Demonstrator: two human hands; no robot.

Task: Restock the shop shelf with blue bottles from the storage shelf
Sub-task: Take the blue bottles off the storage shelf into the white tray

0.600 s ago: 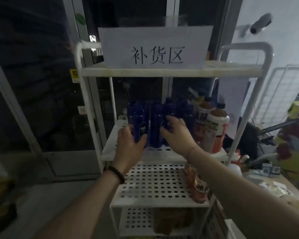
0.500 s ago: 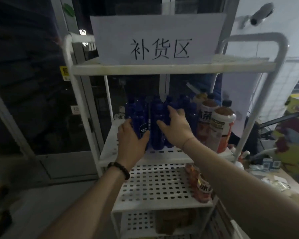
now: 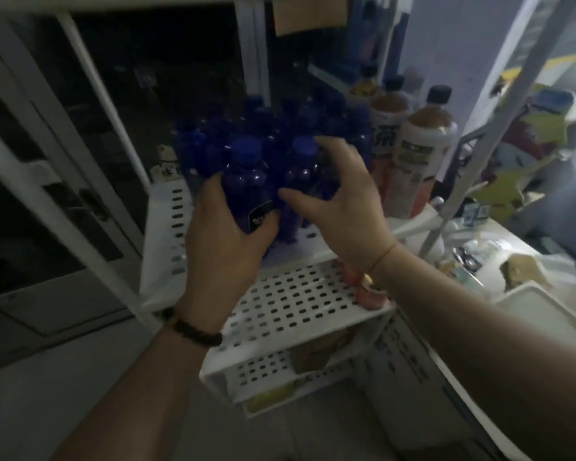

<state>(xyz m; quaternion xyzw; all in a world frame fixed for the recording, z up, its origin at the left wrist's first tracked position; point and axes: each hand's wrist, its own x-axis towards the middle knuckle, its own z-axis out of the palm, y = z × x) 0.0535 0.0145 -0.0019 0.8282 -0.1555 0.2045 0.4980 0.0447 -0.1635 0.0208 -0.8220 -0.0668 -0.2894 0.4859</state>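
Head view, dim and slightly blurred: blue bottles (image 3: 273, 134) stand upright in a tight cluster on the middle tier of the white storage shelf (image 3: 167, 227), brown-capped tea bottles (image 3: 419, 151) just beside them; left hand (image 3: 220, 241) has its fingers wrapped around the lower body of the front-left bottle (image 3: 246, 181), long axis vertical; right hand (image 3: 340, 201) has fingers half spread and curled against the neighbouring front bottle (image 3: 301, 174), grip apparently not yet complete; judgement: both bottles lie directly ahead of the hands, so each must lift upward and toward the person.
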